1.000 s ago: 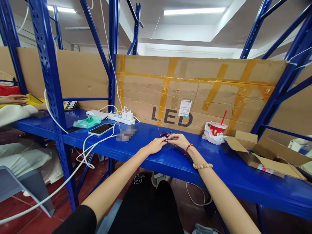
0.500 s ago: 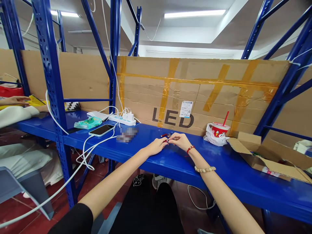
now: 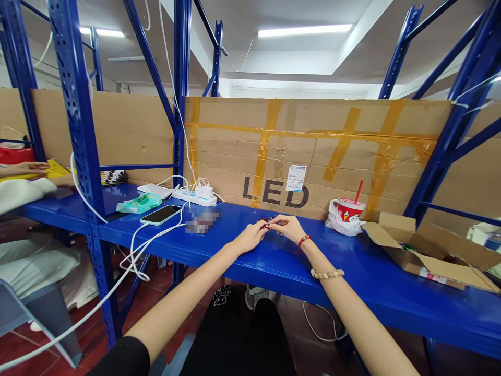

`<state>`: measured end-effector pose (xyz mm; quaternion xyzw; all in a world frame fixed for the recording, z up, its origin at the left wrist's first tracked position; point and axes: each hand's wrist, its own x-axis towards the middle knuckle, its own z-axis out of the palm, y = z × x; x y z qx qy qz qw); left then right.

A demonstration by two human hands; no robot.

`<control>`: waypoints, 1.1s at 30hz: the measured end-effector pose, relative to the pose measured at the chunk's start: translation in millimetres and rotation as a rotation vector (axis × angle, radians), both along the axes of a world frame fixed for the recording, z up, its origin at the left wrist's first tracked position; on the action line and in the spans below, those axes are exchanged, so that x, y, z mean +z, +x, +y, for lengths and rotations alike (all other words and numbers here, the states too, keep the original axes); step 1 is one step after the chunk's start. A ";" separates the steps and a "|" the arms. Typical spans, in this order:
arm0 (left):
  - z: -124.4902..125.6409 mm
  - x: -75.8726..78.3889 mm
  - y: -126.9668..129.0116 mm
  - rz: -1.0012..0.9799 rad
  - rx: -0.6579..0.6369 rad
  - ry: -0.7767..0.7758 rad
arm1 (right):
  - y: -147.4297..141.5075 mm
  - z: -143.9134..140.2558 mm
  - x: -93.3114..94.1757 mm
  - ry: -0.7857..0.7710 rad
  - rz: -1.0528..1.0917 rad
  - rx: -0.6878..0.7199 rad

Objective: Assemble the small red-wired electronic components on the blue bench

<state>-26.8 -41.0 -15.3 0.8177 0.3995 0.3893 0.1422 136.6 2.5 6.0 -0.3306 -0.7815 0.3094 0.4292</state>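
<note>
Hands barely shift: left hand (image 3: 250, 237) and right hand (image 3: 287, 226) stay pinched together on small red piece (image 3: 266, 225), mid-assembly, next needs fine alignment.

Blue shelf (image 3: 274, 261) is carrying a red-and-white cup (image 3: 349, 209), a brown cardboard box (image 3: 426, 248) and a white power strip (image 3: 194, 197).

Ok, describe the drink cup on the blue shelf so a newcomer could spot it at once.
Start at the big taped cardboard sheet printed LED, standing along the back of the blue shelf. Follow its bottom edge to the right, past both hands, to the drink cup beside an open cardboard box. It alone is red, sits in a white plastic bag and has a red straw.
</note>
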 end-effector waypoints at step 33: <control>-5.6 5.2 3.5 0.189 0.257 -0.061 | -4.1 -2.2 -1.3 -0.138 -0.088 -0.005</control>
